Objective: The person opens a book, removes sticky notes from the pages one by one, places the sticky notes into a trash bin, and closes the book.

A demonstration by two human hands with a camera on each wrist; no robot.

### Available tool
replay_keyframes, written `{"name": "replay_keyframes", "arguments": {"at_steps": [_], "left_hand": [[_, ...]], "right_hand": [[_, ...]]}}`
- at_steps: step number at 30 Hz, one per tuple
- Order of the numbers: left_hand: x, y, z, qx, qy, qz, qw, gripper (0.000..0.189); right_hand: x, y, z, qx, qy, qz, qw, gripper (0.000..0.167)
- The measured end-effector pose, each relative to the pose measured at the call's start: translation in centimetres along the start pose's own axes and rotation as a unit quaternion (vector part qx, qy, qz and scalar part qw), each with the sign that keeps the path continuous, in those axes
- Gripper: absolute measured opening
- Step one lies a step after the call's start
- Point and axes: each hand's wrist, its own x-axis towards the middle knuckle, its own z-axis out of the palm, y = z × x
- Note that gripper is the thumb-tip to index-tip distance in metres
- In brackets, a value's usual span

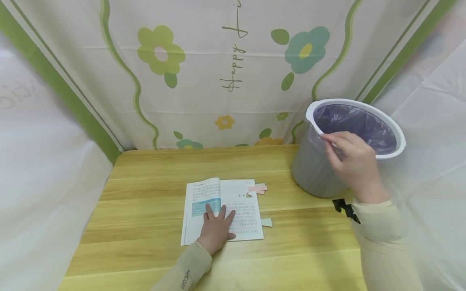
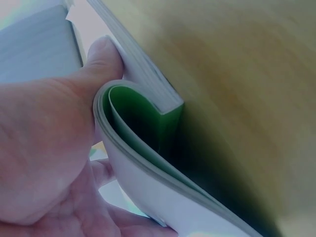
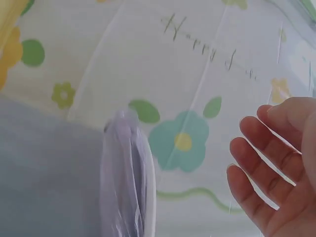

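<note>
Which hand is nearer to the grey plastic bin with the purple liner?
Right. The right hand is close to the white oval rim of the bin; the left hand is farther off, resting on the open, white-paged paper book.

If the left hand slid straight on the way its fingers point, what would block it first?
Probably the printed curtain: from the left hand, the line crosses the open book and then the wooden tabletop, though the curtain's exact depth is unclear.
</note>
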Motion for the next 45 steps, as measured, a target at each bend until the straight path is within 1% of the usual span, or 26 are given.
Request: {"name": "replay_keyframes", "arguments": {"at_steps": [4, 6, 9, 13, 18, 22, 26, 31, 35, 40, 45], "left_hand": [[0.0, 0.0, 0.1, 0.005, 0.002, 0.001, 1.0, 0.078], [0.0, -0.1, 0.1, 0.006, 0.008, 0.004, 0.9999, 0.077], [0.1, -0.1, 0.2, 0.008, 0.009, 0.005, 0.9999, 0.077], [0.1, -0.1, 0.3, 0.003, 0.009, 0.006, 0.9999, 0.077], [0.0, -0.2, 0.3, 0.0, 0.01, 0.008, 0.9999, 0.078], [0.0, -0.2, 0.4, 0.0, 0.007, 0.008, 0.9999, 0.078], [0.0, -0.2, 0.3, 0.004, 0.011, 0.008, 0.9999, 0.077], [-0.1, -0.2, 0.2, 0.009, 0.017, 0.009, 0.9998, 0.077], [-0.2, -0.2, 0.1, 0.011, 0.016, 0.009, 0.9998, 0.078], [-0.3, -0.2, 0.0, 0.016, 0.017, 0.013, 0.9996, 0.077], [-0.3, -0.1, 0.1, 0.017, 0.022, 0.017, 0.9995, 0.077]], "right_hand": [[-1.3, -1.5, 1.2, 0.02, -0.002, -0.023, 0.9995, 0.022], [-2.1, -2.1, 2.1, 0.031, -0.003, -0.03, 0.9991, 0.022], [-3.3, -2.9, 3.5, 0.047, -0.013, -0.033, 0.9983, 0.022], [-5.2, -3.4, 5.3, 0.064, -0.049, -0.014, 0.9967, 0.022], [-7.7, -3.8, 7.4, 0.092, -0.1, 0.021, 0.9905, 0.022], [-9.7, -4.0, 9.2, 0.105, -0.125, 0.036, 0.986, 0.022], [-11.8, -4.1, 10.8, 0.104, -0.149, 0.049, 0.9821, 0.022], [-13.8, -4.1, 12.4, 0.098, -0.177, 0.073, 0.9767, 0.02], [-14.9, -4.0, 13.3, 0.093, -0.2, 0.097, 0.9706, 0.017], [-15.7, -3.5, 14.2, 0.084, -0.244, 0.124, 0.9582, 0.017], [-16.4, -1.9, 15.5, 0.061, -0.296, 0.126, 0.9448, 0.017]]}}
